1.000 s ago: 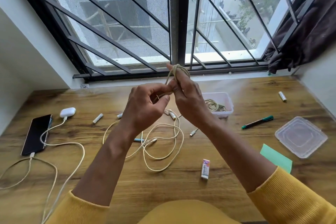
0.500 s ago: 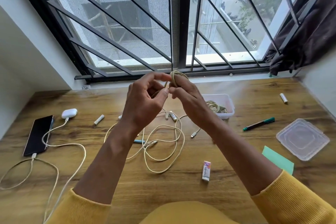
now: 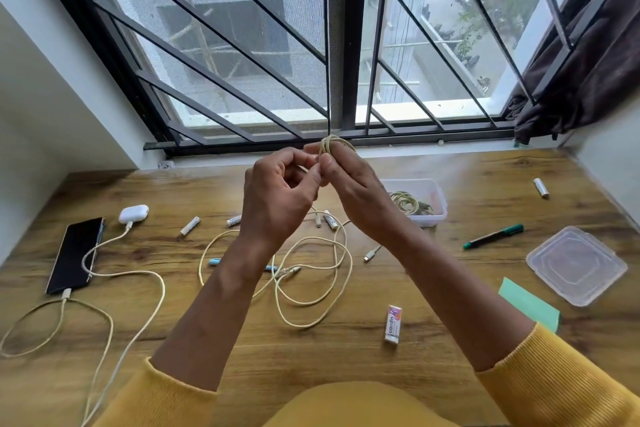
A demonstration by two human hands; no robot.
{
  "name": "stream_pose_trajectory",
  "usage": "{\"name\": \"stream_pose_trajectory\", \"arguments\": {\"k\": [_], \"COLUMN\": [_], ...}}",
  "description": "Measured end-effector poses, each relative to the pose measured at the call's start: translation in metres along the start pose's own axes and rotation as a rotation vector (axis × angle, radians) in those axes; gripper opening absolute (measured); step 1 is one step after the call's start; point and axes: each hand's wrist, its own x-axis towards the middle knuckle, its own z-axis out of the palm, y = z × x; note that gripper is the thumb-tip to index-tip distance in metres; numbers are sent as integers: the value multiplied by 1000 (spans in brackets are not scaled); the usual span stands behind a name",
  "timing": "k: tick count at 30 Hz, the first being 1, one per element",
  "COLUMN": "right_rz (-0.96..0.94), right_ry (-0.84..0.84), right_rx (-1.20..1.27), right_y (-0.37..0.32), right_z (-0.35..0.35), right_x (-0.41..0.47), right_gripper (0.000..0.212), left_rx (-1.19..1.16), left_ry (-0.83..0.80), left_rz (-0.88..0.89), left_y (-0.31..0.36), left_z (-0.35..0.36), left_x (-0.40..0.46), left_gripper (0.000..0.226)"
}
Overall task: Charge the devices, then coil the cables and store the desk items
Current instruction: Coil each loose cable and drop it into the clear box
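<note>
1. Both hands are raised above the surface (image 3: 346, 357): our right hand (image 3: 360, 191) has its fingers curled round a small coiled cable (image 3: 330, 146), and our left hand (image 3: 277, 198) pinches at the coil's lower edge with thumb and forefinger, seemingly tucking or wrapping the last bit of it.
2. That coil sits at the fingertips, in front of the window sill and well above everything else, so we judge this cable nearly finished but not yet stored.
3. Charging looks done: the phone (image 3: 74, 256) at the far left has a cable plugged into its near end, and the white earbud case (image 3: 133, 214) just beyond it has a cable (image 3: 138, 274) attached too.
4. One coiled bundle (image 3: 410, 204) already lies in the open plastic box (image 3: 438, 194) just right of our right hand, so storing has begun.
5. Still to coil, as we read it: the loose cable (image 3: 311, 288) sprawled in loops below our wrists.
6. Still to store: small batteries (image 3: 189, 226) scattered across the middle, another battery (image 3: 541, 188) far right, the green marker (image 3: 493, 237), a blue pen (image 3: 215, 261) partly hidden under our left forearm, the eraser (image 3: 393, 323) and the green sticky notes (image 3: 528, 303).
7. The box's lid (image 3: 576, 265) lies apart at the right, not yet fitted.
</note>
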Motion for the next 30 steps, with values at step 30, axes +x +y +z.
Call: {"name": "stream_pose_trajectory", "arguments": {"k": [30], "right_rz": [88], "right_ry": [-142], "right_rx": [275], "right_y": [1], "right_z": [-6], "right_x": [-12], "right_gripper": [21], "left_rx": [-237], "left_ry": [-308], "left_rz": [64], "left_y": [18], "left_z": [-21], "left_x": [6], "left_gripper": [40]}}
